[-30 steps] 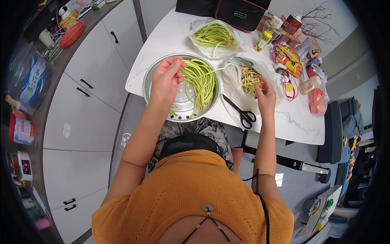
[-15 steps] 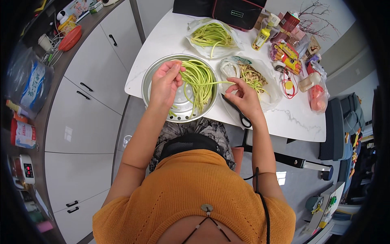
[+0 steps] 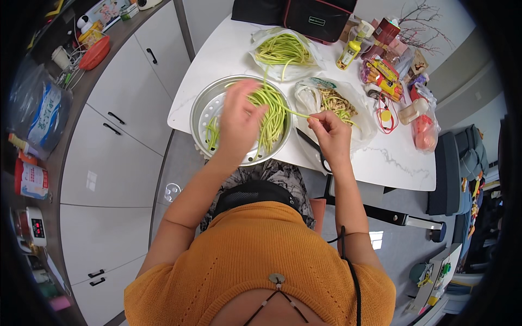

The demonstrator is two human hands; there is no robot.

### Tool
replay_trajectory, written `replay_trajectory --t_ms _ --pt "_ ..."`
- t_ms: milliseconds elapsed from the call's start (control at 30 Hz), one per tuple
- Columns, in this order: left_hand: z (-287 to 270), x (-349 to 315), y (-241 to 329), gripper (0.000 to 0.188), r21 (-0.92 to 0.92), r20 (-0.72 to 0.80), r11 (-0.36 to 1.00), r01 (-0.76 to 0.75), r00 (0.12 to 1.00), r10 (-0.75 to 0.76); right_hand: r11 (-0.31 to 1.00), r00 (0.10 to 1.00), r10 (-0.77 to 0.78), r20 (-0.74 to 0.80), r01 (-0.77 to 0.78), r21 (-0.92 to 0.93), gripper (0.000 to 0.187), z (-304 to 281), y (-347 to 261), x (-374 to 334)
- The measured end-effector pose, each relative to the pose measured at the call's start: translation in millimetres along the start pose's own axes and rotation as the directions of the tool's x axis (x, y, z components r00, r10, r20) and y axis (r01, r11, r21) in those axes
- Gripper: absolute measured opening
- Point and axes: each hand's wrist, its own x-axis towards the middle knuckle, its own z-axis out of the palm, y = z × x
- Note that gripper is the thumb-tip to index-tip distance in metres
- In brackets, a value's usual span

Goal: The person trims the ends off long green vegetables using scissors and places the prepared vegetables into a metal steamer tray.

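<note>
Long green garlic scapes (image 3: 270, 117) lie in a looped bundle in a round metal pan with a perforated bottom (image 3: 199, 120). My left hand (image 3: 242, 122), smeared by motion, is over the bundle's left side; its fingers are too blurred to show a grip. Just right of the pan rim, my right hand (image 3: 333, 136) pinches the end of one scape that stretches out from the bundle. Short green pieces (image 3: 212, 133) rest on the pan's left side. Black scissors (image 3: 310, 142) lie beside my right hand, their handle partly hidden by it.
Behind the pan, more scapes (image 3: 283, 50) fill an open plastic bag. Another plastic bag (image 3: 367, 122) at right holds brownish and green trimmings (image 3: 338, 103). A yellow bottle (image 3: 349, 52), packaged food (image 3: 385, 79) and a black case (image 3: 318, 20) stand farther back on the white table (image 3: 402, 168).
My left hand has moved right and down across the bundle, uncovering short pieces in the pan. My right hand has shifted slightly down, still pinching a scape end.
</note>
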Motion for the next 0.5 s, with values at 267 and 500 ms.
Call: replay_trajectory --t_ms 267,500 --pt "17.2 -15.6 -2.9 0.020 0.271 0.305 0.857 -0.438 0.884 0.355 0.987 0.990 -0.111 0.082 0.099 0.130 0.013 8.6 -13.5 -9.0" --pt "13.9 -14.0 -2.1 0.014 0.299 0.325 0.838 -0.457 0.874 0.361 0.764 0.860 -0.510 0.025 0.465 -0.448 0.010 4.1 -23.9 -7.7"
